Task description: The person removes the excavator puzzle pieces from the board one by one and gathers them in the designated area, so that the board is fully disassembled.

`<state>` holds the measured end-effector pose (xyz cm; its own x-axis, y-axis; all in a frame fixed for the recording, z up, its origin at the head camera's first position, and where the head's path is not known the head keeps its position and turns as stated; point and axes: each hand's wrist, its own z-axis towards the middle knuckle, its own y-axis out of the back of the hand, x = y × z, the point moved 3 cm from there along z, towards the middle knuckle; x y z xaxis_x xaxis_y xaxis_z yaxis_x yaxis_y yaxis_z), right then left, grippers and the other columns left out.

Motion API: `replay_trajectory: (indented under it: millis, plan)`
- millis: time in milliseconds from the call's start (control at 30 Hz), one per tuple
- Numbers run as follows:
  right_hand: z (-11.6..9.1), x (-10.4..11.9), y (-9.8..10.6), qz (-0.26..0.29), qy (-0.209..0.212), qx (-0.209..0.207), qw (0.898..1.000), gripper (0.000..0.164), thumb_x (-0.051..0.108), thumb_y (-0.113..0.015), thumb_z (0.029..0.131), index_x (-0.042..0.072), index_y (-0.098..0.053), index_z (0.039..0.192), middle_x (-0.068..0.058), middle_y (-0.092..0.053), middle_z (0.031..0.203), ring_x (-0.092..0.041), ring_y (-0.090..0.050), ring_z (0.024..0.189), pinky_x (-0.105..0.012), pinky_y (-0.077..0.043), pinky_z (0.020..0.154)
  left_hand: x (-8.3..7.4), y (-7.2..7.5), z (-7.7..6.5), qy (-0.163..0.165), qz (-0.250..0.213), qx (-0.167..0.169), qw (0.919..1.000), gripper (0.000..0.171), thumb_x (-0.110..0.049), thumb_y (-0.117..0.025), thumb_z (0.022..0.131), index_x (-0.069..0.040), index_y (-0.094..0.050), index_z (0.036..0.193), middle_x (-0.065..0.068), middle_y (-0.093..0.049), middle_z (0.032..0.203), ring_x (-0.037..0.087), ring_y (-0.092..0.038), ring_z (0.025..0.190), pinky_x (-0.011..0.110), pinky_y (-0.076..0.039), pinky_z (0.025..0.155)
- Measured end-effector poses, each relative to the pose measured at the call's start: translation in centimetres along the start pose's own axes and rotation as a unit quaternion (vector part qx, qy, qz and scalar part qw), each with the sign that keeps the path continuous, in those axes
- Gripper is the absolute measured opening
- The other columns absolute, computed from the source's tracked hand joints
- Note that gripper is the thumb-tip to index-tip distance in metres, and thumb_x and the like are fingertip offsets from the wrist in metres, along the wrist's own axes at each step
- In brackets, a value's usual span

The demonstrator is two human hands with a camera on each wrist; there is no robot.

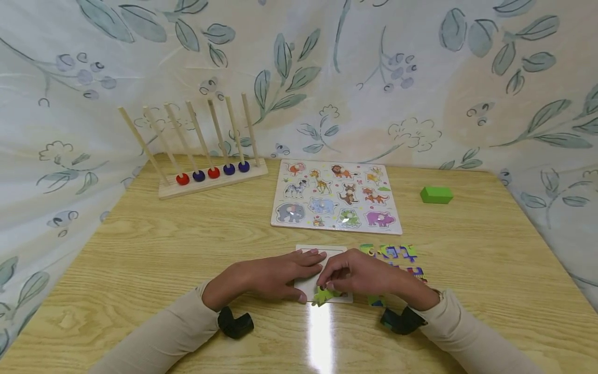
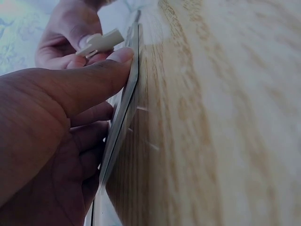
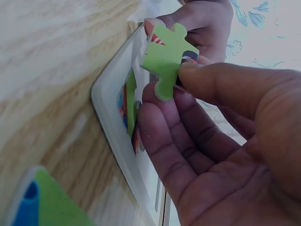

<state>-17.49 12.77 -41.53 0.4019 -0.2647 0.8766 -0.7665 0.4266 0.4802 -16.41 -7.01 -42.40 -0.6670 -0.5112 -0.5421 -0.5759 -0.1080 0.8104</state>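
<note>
My right hand (image 1: 371, 272) pinches a green jigsaw piece (image 3: 162, 59) between thumb and fingers, just over the near edge of a white puzzle tray (image 1: 304, 286). Red stripes and a dark patch mark the piece's printed face. Flat across the tray's left side rests my left hand (image 1: 275, 275), fingers extended. Its thumb (image 2: 103, 77) lies at the tray's edge in the left wrist view. Another green-and-red jigsaw piece (image 3: 130, 106) sits inside the tray. Several loose jigsaw pieces (image 1: 408, 253) lie right of the tray, some hidden by my right hand.
Behind the tray lies an animal peg puzzle board (image 1: 308, 224). A wooden bead stand (image 1: 219, 179) with upright rods and red and blue beads stands at the back left. A green block (image 1: 436, 195) sits at the back right. Patterned cloth (image 1: 327, 78) hangs behind the table.
</note>
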Motion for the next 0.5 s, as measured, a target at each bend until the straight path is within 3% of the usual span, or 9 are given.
replay_trajectory:
  millis: [367,500]
  plan:
    - [-1.4,-0.4,0.6,-0.025,-0.025,-0.024,0.999,0.015,0.007,-0.064,0.095,0.013,-0.075,0.102,0.006,-0.069,0.099,-0.01,-0.063,0.09,-0.029,-0.054,0.077,-0.1,-0.1,0.0,0.003,0.0,-0.004,1.0,0.068,-0.033,-0.06,0.097,-0.007,-0.031,0.152,-0.002,-0.009,0.162,0.014,-0.003,0.147,0.035,-0.014,0.117]
    - [-2.3,-0.5,1.0,-0.016,-0.028,-0.032,0.999,0.014,0.007,-0.064,0.094,0.011,-0.074,0.103,0.003,-0.069,0.101,-0.012,-0.064,0.093,-0.03,-0.054,0.08,-0.1,-0.1,0.0,0.007,-0.001,-0.004,1.0,0.068,-0.033,-0.061,0.097,-0.007,-0.032,0.152,-0.003,-0.009,0.162,0.014,-0.004,0.147,0.035,-0.015,0.117]
